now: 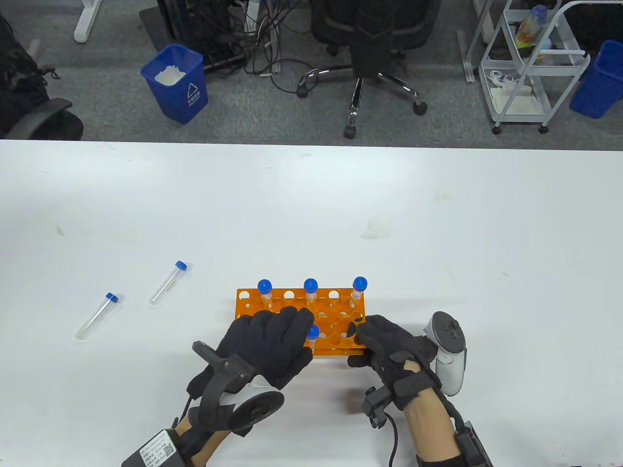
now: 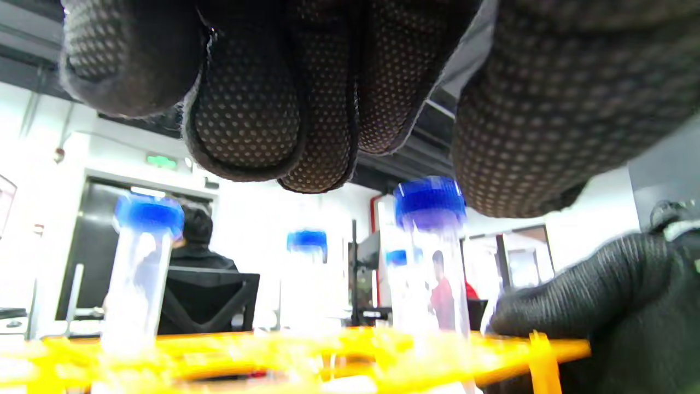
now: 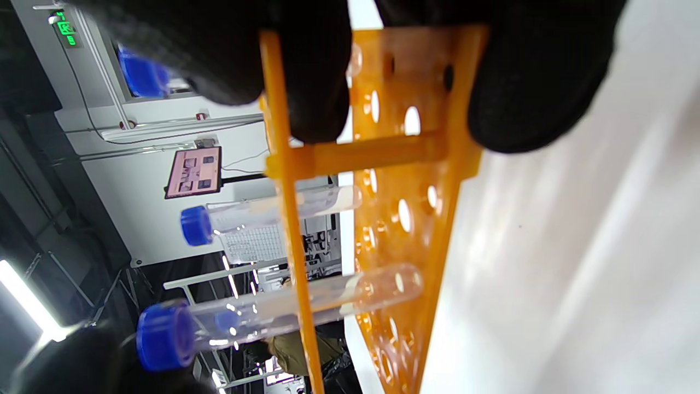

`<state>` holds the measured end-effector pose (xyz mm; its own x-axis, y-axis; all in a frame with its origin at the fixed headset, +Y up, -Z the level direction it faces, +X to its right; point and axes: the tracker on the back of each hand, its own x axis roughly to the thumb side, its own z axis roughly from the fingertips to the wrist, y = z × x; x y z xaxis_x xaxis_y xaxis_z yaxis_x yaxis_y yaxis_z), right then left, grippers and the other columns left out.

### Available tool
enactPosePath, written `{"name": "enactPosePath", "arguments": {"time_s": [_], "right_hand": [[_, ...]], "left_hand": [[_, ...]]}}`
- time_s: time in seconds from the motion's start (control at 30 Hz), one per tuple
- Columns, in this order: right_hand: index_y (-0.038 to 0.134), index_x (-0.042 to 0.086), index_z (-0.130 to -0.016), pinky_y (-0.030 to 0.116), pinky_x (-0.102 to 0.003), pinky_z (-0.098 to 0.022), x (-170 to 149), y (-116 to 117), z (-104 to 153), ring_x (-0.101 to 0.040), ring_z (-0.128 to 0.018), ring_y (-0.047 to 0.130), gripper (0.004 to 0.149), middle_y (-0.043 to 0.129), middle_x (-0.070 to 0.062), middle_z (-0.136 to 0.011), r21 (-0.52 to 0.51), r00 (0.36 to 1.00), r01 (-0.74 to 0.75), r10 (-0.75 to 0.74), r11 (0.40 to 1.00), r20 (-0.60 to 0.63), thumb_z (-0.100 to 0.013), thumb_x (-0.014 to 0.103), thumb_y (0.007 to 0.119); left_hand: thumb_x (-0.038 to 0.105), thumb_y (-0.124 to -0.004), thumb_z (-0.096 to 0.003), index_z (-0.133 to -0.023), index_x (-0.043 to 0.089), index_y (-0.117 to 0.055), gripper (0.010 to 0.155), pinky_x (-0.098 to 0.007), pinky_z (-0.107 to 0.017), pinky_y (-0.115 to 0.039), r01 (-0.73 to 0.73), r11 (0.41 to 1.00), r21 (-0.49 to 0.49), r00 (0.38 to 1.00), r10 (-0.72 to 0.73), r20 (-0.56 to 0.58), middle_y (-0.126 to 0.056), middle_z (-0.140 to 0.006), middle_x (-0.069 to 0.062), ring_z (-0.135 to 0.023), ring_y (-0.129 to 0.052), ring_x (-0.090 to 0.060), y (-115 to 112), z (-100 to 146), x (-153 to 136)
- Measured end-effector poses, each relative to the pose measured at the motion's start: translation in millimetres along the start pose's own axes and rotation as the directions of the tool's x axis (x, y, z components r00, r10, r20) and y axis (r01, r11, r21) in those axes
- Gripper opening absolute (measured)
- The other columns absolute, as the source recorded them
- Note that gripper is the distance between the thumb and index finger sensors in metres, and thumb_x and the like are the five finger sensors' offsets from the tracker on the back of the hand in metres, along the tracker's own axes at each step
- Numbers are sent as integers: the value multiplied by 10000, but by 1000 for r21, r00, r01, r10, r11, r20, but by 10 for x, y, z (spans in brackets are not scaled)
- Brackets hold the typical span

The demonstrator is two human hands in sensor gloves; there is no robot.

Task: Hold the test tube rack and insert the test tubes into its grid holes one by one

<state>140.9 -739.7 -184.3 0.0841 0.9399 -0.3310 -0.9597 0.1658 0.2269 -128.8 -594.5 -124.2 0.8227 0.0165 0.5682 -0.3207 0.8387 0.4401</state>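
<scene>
An orange test tube rack [image 3: 415, 180] is seen on its side, gripped at its end by black gloved fingers [image 3: 538, 82] of the right hand. Two clear blue-capped test tubes [image 3: 279, 312] are seated through its holes, above a white table [image 3: 574, 273].

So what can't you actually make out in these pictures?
- Table view: the left hand covers the rack's near-left holes, so filled or empty is unknown.
- Table view: the near tube's body is hidden; only its cap shows.
- Left wrist view: whether the fingers touch that cap; the rack is blurred.
- Right wrist view: the right hand is cut off at the top edge.
</scene>
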Motion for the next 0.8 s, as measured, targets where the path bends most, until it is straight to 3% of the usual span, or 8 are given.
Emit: {"name": "enactPosePath", "arguments": {"time_s": [0.2,0.33,0.53,0.63,0.8], "right_hand": [[809,52,-751,814,-621,-430,1,-12,-2,-592,-717,772,425,534,-423,-983,-6,1000,-4,4,1000,-1,-455,349,742],[810,51,-751,812,-621,-431,1,-8,-2,-591,-718,771,426,534,-421,-984,-6,1000,-7,7,1000,-1,-456,350,742],[808,53,-752,810,-621,-433,-1,-19,-7,-591,-719,769,425,532,-421,-985,-8,1000,-7,7,1000,-2,-455,350,742],[808,53,-753,811,-621,-433,3,-23,-8,-591,-720,768,426,532,-418,-986,-8,1000,-5,5,1000,-2,-455,351,742],[808,54,-754,810,-621,-435,-4,-19,-21,-589,-722,767,426,531,-419,-986,-4,1000,-5,5,1000,-6,-456,352,742]], "left_hand": [[565,-856,-372,-857,201,-915,609,-446,-450,-884,20,993,119,989,-2,-145,-979,-814,-140,-596,-1039,-309,500,-7,-604],[560,-836,-382,-843,203,-924,589,-459,-467,-880,130,988,86,955,-101,-280,-977,-812,-159,-601,-1040,-313,625,-40,-1231],[517,-848,-391,-881,222,-885,574,-479,-511,-857,201,954,-223,835,-286,-470,-927,-878,-129,-674,-1007,-328,316,113,-2139],[498,-857,-387,-860,220,-904,551,-485,-507,-857,183,938,-295,800,-316,-510,-937,-864,-148,-668,-1012,-330,70,301,-2453],[483,-861,-389,-862,228,-905,539,-495,-515,-848,123,898,-423,740,-367,-564,-928,-873,-159,-685,-1003,-339,-339,608,-2732]]}}
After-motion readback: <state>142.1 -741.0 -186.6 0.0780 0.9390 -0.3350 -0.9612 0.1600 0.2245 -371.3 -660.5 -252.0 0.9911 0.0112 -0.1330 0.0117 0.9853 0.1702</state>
